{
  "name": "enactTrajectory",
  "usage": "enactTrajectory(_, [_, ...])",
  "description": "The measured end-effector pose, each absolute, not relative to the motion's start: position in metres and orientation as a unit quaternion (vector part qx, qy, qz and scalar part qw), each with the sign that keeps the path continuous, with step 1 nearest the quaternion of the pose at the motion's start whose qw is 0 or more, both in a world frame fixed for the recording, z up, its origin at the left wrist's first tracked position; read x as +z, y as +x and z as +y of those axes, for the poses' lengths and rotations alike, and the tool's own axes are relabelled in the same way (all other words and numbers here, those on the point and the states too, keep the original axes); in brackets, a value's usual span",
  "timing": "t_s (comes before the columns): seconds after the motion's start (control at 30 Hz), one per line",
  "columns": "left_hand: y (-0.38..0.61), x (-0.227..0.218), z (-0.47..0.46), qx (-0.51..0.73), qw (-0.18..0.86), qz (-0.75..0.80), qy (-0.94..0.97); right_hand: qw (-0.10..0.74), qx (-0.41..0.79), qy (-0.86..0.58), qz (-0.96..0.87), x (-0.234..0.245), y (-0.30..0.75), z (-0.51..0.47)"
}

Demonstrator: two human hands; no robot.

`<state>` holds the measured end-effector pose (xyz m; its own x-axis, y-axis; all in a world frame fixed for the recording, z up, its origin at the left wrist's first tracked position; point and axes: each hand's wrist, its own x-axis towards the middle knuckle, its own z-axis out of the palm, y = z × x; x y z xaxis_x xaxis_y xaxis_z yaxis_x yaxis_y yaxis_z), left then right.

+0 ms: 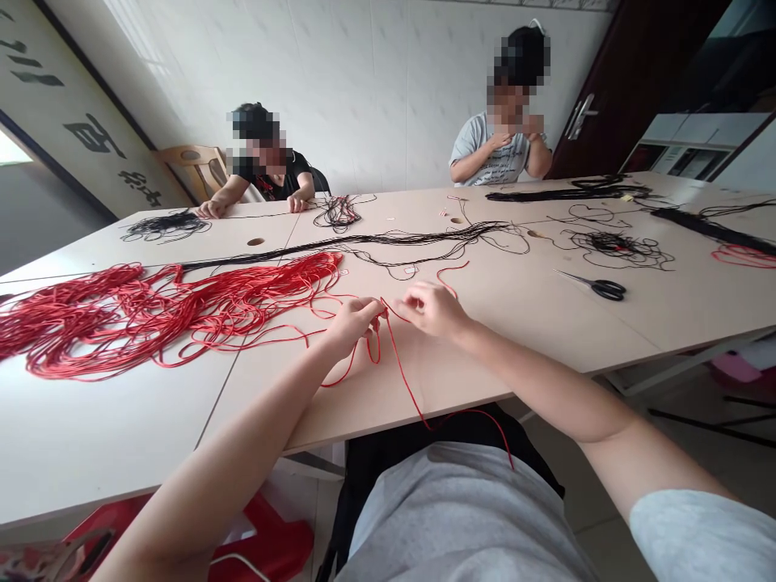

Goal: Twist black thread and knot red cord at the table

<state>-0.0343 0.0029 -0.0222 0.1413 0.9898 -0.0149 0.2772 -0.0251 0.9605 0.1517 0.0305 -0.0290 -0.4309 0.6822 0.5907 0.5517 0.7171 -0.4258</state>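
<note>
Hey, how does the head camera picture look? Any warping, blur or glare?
Head view: wide-angle warping bends the table and stretches the left arm; the faces of the seated people are pixelated; the bright opening at far left is washed out; the red cord looks sharp.

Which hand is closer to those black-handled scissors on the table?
The right. The right hand is on the table to the left of the scissors, and the left hand lies farther left, beyond the right hand.
</note>
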Motion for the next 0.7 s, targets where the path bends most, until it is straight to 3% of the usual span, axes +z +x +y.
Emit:
enactTrajectory(0.17, [-0.031,-0.025,0.002,0.41,0.461,0.538,0.575,0.308,0.095,-0.34,-0.884,-0.037,0.137,0.016])
enactTrajectory(0.4, [-0.028,-0.026,0.002,0.406,0.487,0.544,0.55,0.301,0.107,-0.274,-0.907,-0.041,0.139,0.024])
enactTrajectory(0.7, [-0.031,-0.019,0.001,0.408,0.437,0.558,0.575,0.309,0.107,-0.229,-0.917,-0.039,0.139,0.026])
